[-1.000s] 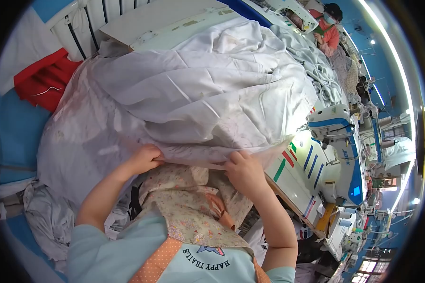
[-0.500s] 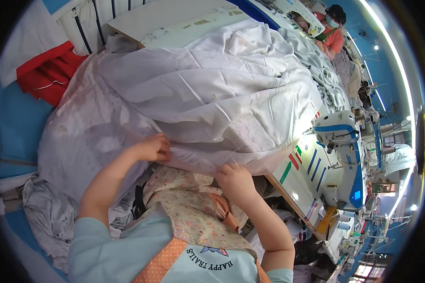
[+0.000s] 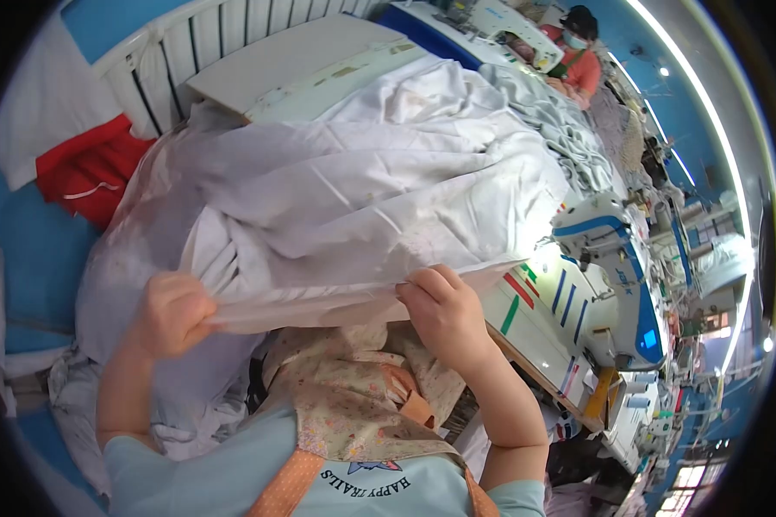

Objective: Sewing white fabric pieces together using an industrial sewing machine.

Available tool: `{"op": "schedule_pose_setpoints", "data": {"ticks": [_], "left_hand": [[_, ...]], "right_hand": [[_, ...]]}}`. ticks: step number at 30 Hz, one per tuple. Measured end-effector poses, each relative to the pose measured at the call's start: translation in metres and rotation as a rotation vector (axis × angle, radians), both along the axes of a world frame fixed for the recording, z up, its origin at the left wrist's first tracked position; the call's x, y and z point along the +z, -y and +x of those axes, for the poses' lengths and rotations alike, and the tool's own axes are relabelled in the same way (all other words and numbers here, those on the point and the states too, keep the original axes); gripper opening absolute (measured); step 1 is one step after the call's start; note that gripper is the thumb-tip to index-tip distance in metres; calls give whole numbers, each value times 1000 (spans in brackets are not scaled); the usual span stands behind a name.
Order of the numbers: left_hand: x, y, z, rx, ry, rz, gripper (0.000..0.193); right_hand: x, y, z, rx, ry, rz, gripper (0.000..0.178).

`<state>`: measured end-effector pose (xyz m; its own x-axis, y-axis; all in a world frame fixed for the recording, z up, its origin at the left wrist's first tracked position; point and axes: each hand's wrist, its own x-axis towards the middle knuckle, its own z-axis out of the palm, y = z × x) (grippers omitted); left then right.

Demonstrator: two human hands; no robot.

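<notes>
A large sheet of thin white fabric lies heaped and wrinkled over the work surface and hangs toward my lap. My left hand is closed in a fist on its near edge, slightly blurred. Farther right, my right hand pinches the same edge, thumb and fingers together. Between the two hands the edge stretches in a nearly straight band, raised above my floral apron. To the right, the fabric reaches the lit needle area of a white and blue sewing machine.
A red cloth lies at the left over blue material. Pale board and a white railing stand behind the heap. Grey-green fabric is piled at the far right, near a masked co-worker. Coloured tape strips mark the machine table.
My left hand has moved left and toward me, pulling the fabric edge taut. The right hand is slightly higher, still holding the edge. The whole view has shifted a little.
</notes>
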<state>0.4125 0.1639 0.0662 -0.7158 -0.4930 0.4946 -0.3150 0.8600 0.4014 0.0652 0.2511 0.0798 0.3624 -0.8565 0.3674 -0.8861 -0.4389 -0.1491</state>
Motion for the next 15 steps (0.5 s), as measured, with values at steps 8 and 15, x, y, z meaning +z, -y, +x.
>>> {"op": "schedule_pose_setpoints", "data": {"ticks": [8,15], "left_hand": [[154,-18,-77,-612,-206,-534,34],[150,-31,-188,-1373,255,311,19]], "right_hand": [[63,-57,-21,-55,152,-203,27],[33,-151,-29,-361,475,-120,39]]}}
